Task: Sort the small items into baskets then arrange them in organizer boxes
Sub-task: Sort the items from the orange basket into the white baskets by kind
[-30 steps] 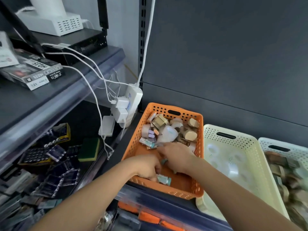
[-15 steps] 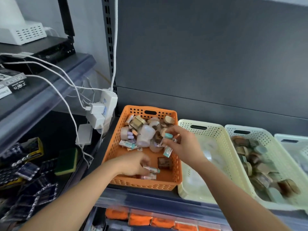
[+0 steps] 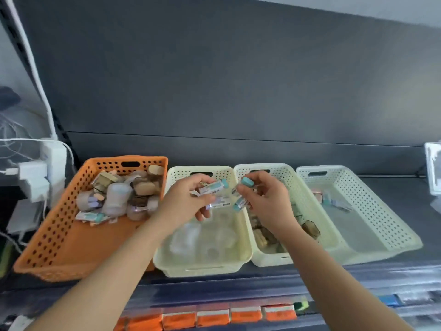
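So the left hand (image 3: 186,204) and right hand (image 3: 267,201) are each pinching a few small teal-capped labelled plastic tubes (image 3: 212,188), up above the cream perforated plastic baskets (image 3: 202,266). I'd say carry them over to the rightmost cream basket (image 3: 372,206), where similar tubes seem to sit, and let go low so nothing bounces out.

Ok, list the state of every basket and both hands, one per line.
Orange basket: items piled at far end, near half bare.
Left cream basket: clear items on its floor.
Middle cream basket: brown items inside.
Right cream basket: few items at far end.
Left hand: grips teal-capped tubes.
Right hand: grips teal-capped tubes.
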A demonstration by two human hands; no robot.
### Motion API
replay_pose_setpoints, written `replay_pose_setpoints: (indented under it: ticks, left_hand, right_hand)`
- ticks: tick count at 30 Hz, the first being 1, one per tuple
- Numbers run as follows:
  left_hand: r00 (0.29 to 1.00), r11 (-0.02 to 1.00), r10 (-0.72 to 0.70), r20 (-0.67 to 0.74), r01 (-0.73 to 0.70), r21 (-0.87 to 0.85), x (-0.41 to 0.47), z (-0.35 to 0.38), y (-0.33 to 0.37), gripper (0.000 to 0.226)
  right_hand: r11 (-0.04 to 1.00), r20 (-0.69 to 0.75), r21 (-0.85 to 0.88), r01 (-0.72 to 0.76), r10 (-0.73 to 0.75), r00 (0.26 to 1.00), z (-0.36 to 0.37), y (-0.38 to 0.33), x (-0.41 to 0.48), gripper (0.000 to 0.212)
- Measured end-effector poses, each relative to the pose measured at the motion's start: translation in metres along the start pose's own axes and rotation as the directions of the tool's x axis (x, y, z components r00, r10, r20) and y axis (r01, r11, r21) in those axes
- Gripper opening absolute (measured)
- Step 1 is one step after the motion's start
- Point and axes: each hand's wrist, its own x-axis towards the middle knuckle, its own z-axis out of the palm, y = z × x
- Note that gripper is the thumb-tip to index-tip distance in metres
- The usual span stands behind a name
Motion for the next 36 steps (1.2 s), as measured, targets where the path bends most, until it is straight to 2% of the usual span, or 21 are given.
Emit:
replay_pose_setpoints:
  ticks: [4,9,14,18,21,23,25,27,29,31,33,36]
  left_hand:
    - [0.999,0.999,0.033,-0.007,-0.033,0.006,0.012,0.084,0.026,0.028]
    - [0.997,0.991,0.072,0.015,-0.073,0.11,0.026,0.185,0.052,0.026]
    - [0.983,0.929,0.157,0.092,-0.179,0.324,0.051,0.257,0.071,0.022]
    - [0.96,0.823,0.168,0.223,-0.261,0.504,0.081,0.295,0.072,0.018]
    - [0.932,0.695,0.113,0.345,-0.322,0.643,0.101,0.315,0.061,0.015]
    - [0.903,0.542,0.101,0.417,-0.401,0.739,0.109,0.324,0.053,0.021]
    - [0.872,0.32,0.094,0.481,-0.484,0.814,0.112,0.329,0.048,0.028]
    - [0.854,0.187,0.019,0.52,-0.514,0.837,0.112,0.331,0.045,0.036]
    - [0.84,0.149,-0.073,0.537,-0.523,0.839,0.112,0.333,0.043,0.047]
    - [0.827,0.126,-0.138,0.546,-0.532,0.837,0.111,0.334,0.044,0.049]
    - [0.824,0.119,-0.166,0.542,-0.529,0.84,0.11,0.334,0.046,0.04]
    - [0.846,0.166,-0.13,0.518,-0.496,0.852,0.104,0.33,0.052,0.029]
  right_hand:
    - [0.999,-0.03,-0.041,-0.005,0.004,1.0,-0.074,0.033,-0.003,0.01]
    - [0.992,-0.065,-0.123,-0.014,0.006,0.998,-0.153,0.08,-0.003,0.012]
    - [0.959,-0.07,-0.273,-0.081,0.064,0.995,-0.209,0.124,0.008,0.007]
    - [0.892,-0.063,-0.413,-0.184,0.173,0.983,-0.233,0.152,0.019,0.008]
    - [0.806,0.0,-0.563,-0.184,0.223,0.975,-0.242,0.169,0.026,0.013]
    - [0.693,0.117,-0.716,-0.091,0.246,0.962,-0.243,0.178,0.03,0.03]
    - [0.552,0.213,-0.832,0.052,0.232,0.949,-0.242,0.185,0.033,0.041]
    - [0.445,0.277,-0.881,0.16,0.213,0.937,-0.24,0.191,0.035,0.054]
    - [0.43,0.343,-0.876,0.218,0.24,0.908,-0.236,0.197,0.036,0.066]
    - [0.491,0.403,-0.842,0.222,0.302,0.864,-0.232,0.203,0.036,0.071]
    - [0.519,0.439,-0.822,0.233,0.317,0.841,-0.23,0.206,0.037,0.07]
    - [0.56,0.44,-0.795,0.233,0.267,0.858,-0.233,0.208,0.04,0.065]
